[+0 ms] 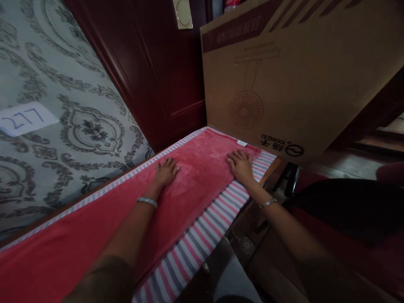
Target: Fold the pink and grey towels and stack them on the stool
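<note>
A long pink-red plush cloth [195, 168] lies flat over a striped cloth [202, 235] in white, pink and grey, which shows along both long sides. My left hand [166, 171] rests palm down on the plush cloth, fingers spread, left of its middle. Near the far right edge, my right hand [241, 166] presses flat on the same cloth, fingers slightly apart. Just beyond the right fingers, a small white tag [242, 143] sits at the cloth's far edge. Each wrist wears a bangle.
A large cardboard box [290, 84] with a fan drawing stands at the table's far end. Dark red door panelling [151, 63] rises behind. Patterned wallpaper [88, 122] with a paper marked 277 [27, 118] borders the left. A pale seat-like surface [233, 277] is below the near edge.
</note>
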{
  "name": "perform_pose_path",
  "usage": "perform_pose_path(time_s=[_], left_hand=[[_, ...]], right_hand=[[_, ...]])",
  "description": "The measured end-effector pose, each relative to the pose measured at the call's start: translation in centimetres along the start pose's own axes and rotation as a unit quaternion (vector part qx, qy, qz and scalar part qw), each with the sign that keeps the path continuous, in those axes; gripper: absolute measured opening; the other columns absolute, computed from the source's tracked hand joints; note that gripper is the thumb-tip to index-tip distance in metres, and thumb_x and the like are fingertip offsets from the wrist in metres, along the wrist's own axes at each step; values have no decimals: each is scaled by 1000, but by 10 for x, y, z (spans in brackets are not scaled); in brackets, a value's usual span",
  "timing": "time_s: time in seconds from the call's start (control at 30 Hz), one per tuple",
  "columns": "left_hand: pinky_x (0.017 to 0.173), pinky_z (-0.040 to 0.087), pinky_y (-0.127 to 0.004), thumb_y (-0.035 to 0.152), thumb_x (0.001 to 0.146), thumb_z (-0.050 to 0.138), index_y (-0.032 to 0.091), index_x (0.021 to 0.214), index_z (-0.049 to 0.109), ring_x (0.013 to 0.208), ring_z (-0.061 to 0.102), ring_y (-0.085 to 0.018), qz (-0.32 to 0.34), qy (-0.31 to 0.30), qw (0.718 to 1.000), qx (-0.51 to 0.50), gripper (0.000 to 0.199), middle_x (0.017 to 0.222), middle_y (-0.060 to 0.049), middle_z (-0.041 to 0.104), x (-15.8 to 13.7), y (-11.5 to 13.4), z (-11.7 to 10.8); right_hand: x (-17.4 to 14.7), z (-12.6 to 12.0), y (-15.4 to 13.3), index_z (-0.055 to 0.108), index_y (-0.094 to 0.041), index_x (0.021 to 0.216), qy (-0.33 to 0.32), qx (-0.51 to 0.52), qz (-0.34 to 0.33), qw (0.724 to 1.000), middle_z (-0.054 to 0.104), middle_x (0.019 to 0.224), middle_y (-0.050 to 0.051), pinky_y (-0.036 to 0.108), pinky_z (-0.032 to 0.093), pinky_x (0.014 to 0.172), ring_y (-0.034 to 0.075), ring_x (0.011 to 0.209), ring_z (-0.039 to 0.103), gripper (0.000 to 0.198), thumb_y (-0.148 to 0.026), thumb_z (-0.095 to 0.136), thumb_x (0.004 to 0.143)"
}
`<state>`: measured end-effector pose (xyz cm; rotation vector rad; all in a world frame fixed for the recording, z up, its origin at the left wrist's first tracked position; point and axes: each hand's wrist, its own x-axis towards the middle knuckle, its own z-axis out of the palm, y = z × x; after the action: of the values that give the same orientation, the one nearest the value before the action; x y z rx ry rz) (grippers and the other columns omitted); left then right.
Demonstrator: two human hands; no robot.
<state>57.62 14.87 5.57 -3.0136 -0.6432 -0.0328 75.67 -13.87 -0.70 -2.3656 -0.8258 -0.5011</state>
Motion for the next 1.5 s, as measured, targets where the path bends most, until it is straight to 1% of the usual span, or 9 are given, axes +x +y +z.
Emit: perform_pose_path(time_s=[0.1,0.27,0.47,0.63,0.73,0.97,1.17,1.3,1.5], left_hand=[[120,23,-57,40,104,33,19,150,46,148,36,-30,-58,27,998,-24,52,157,-15,45,19,3,-7],[103,46,-48,38,103,36,13,127,64,123,61,-33,-136,43,989,-32,45,128,-20,68,54,-3,-17],[93,53,-41,49,102,47,14,106,70,102,68,-22,-148,21,988,-43,42,110,-12,73,97,1,-18],[89,50,-36,36,103,40,15,112,72,112,66,-29,-139,49,988,-36,39,118,-18,72,120,12,-7],[90,50,-39,33,103,35,14,120,68,113,66,-32,-145,71,986,-33,42,120,-20,71,125,11,-1],[87,51,-38,30,100,40,14,112,72,110,67,-33,-137,58,988,-33,37,116,-21,72,133,4,-2],[93,50,-41,40,100,37,9,123,65,113,65,-35,-130,78,988,1,47,123,-24,67,108,-7,-6],[93,50,-43,42,100,36,10,117,68,111,65,-37,-129,40,991,21,48,115,-23,70,90,-25,-2],[90,49,-38,40,101,34,16,120,66,109,65,-32,-139,35,990,6,44,115,-18,71,94,-42,7]], right_hand=[[-2,2,0,71,-19,124,7,18,5,1000,64,137,14,60,24,113,32,134,48,46,-35,33,102],[-2,11,6,74,-20,116,38,38,-24,998,68,130,13,60,25,113,31,130,51,46,-37,34,102],[-1,13,11,74,-18,117,44,48,-11,998,68,129,15,61,27,112,32,127,54,50,-40,32,102],[1,7,9,73,-21,121,41,25,20,999,66,134,12,63,25,112,33,133,49,51,-41,29,103],[1,4,8,71,-22,125,22,12,26,999,64,138,12,64,24,113,33,137,45,50,-41,30,103],[1,3,10,71,-23,126,20,12,46,999,62,140,12,68,21,113,36,140,40,48,-43,34,102],[1,2,9,70,-21,127,-5,-1,52,999,60,141,13,67,20,113,36,139,40,50,-43,32,103],[0,3,8,70,-20,127,-5,-5,53,999,60,142,13,66,18,114,37,141,38,49,-43,34,104],[0,4,10,70,-21,127,1,-7,48,999,61,140,13,66,19,113,37,138,41,49,-44,34,103]])
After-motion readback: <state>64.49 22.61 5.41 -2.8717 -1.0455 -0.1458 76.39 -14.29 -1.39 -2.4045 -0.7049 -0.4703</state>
